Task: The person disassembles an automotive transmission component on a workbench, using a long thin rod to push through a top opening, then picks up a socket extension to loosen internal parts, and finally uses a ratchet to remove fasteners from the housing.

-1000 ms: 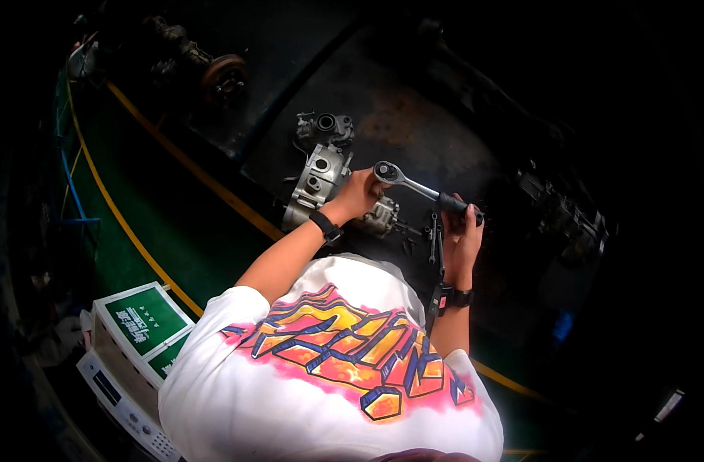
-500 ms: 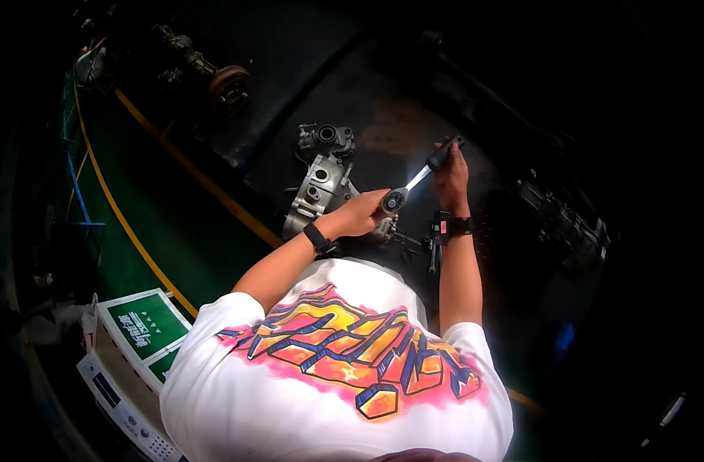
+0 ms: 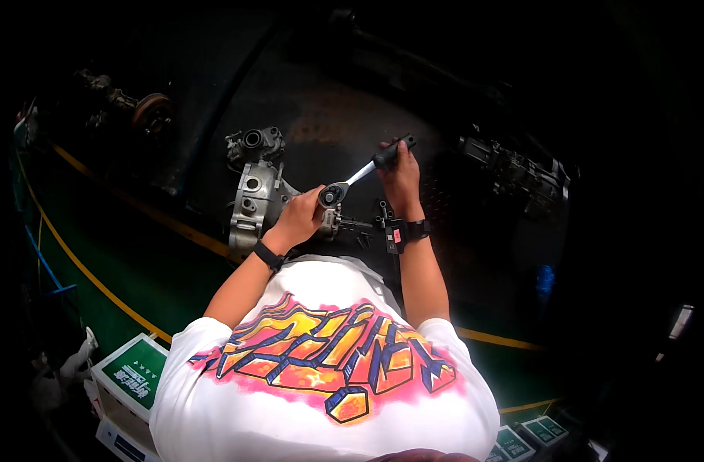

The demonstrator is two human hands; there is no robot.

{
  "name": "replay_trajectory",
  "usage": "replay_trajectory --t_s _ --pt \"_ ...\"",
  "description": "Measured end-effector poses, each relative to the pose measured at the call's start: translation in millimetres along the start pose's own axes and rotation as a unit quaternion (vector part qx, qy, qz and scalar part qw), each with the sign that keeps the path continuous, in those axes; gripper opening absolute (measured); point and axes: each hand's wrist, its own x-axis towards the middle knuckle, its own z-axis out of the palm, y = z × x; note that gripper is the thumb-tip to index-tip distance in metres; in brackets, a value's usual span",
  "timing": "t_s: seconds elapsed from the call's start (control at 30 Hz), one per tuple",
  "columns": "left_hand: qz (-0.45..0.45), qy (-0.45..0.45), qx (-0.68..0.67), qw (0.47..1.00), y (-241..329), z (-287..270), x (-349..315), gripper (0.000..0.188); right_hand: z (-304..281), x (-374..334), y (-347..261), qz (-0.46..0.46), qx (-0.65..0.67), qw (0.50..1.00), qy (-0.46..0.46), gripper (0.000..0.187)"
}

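Observation:
A ratchet wrench (image 3: 360,172) with a round head, bright shank and black grip slants across the dark worktop, its head nearer my left hand. My left hand (image 3: 296,219) is closed about the ratchet's head; its fingertips are partly hidden beneath it. Around the black grip, my right hand (image 3: 402,182) is closed, its thumb side toward the handle's end. Just left of and beyond my left hand is a silver cast-metal gearbox housing (image 3: 249,202) with round openings. What lies under the ratchet's head cannot be seen.
A smaller metal casting (image 3: 253,140) sits beyond the housing. Small tools or parts (image 3: 363,237) lie between my forearms. At the right is a dark gearbox-like assembly (image 3: 514,171); far left, a part with a rusty drum (image 3: 152,114). A green-topped white box (image 3: 129,376) stands lower left.
The whole view has shifted, so the worktop, housing, wrench and both hands appear further left. My grip on the ratchet wrench looks the same.

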Motion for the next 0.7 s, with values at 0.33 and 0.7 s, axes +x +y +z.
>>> replay_trajectory --t_s 0.33,0.7 --pt "-0.1 -0.099 0.199 0.97 56.2 -47.1 7.3 0.035 3.5 -26.1 2.9 -0.037 -0.047 0.99 0.125 0.032" --pt "-0.308 -0.322 -0.335 0.83 89.6 36.7 34.2 0.074 31.2 -5.3 27.5 -0.153 -0.034 0.971 0.182 0.031"
